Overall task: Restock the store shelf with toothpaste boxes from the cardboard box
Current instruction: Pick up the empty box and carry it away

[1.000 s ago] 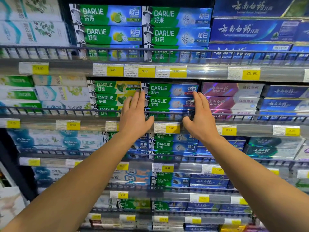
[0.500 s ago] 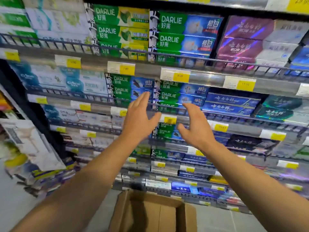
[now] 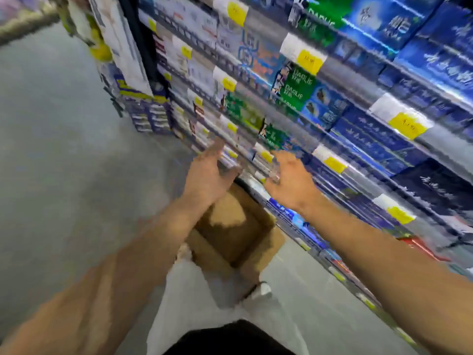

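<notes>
The view is blurred and tilted. A brown cardboard box (image 3: 258, 254) sits open on the floor at the foot of the shelf; no toothpaste shows in the part of its inside that I can see. My left hand (image 3: 208, 174) hangs above the box's far edge, fingers spread and holding nothing. My right hand (image 3: 291, 181) is beside it, also spread and bare, in front of the lower shelf rails. Green Darlie toothpaste boxes (image 3: 297, 89) and blue toothpaste boxes (image 3: 378, 139) fill the store shelf (image 3: 340, 75) on the right.
Grey floor (image 3: 56, 155) spreads to the left. My pale trouser leg (image 3: 194, 303) and a shoe (image 3: 262, 289) are just before the box. A stack of packaged goods (image 3: 148, 111) stands at the shelf's left end. Yellow price tags (image 3: 407, 125) line the rails.
Both hands have come off the upper shelf and dropped toward the floor. The view has swung down and left, so the cardboard box now lies under the hands.
</notes>
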{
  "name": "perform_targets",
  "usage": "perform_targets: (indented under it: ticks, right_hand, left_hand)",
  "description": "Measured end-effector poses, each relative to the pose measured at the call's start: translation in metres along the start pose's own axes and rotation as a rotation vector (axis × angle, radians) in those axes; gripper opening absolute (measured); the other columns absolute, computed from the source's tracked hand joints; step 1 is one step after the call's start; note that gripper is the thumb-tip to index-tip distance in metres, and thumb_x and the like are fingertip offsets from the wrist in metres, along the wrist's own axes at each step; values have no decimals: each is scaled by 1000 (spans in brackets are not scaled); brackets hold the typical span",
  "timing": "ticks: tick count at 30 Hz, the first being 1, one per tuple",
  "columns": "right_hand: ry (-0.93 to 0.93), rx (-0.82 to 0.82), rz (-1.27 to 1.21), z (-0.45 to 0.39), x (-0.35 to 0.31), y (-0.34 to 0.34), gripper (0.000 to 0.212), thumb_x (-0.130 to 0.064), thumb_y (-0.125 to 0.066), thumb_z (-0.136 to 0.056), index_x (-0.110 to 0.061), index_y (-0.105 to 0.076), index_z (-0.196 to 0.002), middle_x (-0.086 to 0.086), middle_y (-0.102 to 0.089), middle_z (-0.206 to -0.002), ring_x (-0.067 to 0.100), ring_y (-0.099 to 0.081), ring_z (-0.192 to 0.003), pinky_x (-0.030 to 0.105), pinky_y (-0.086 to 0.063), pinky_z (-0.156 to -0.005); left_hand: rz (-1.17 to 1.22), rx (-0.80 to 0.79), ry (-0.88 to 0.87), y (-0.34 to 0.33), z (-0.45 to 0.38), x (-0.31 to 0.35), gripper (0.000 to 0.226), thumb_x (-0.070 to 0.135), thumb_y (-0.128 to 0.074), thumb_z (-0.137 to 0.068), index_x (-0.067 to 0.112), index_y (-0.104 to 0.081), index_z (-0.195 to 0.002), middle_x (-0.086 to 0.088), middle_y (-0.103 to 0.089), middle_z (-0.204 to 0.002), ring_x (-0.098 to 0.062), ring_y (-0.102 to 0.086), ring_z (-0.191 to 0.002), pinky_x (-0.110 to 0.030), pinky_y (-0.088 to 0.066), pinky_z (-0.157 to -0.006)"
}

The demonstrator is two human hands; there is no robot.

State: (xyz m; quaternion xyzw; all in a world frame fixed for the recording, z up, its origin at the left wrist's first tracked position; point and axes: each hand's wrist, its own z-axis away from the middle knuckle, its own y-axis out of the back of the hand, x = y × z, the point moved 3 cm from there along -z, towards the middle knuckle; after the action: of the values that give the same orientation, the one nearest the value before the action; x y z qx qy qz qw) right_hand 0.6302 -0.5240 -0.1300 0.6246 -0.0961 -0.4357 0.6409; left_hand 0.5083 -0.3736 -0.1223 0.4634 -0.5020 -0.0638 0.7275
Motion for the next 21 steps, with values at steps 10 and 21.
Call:
perform_targets:
  ticks: [10,21]
  right_hand:
    - [118,-333,-4,-19,32,-136,71,-40,-55,-72,-11,-45,-136,13,-50,-132,33,-49,-120,39,-42,-100]
    - [9,-549,17,-94,173,-318,67,-26,-63,-82,-15,-36,-143,8,-37,-144,28,-44,-127,40,-41,-102]
  left_hand:
    - [0,-55,569,-79,90,-116,74,44,-52,-79,1,-44,-139,-20,-57,-130,-37,-56,-118,-45,-45,-99]
    - [208,35,1045,-264,83,-226,49,30,-56,-94,19,-41,-139,0,-55,-127,-17,-52,-108,-19,-39,-84]
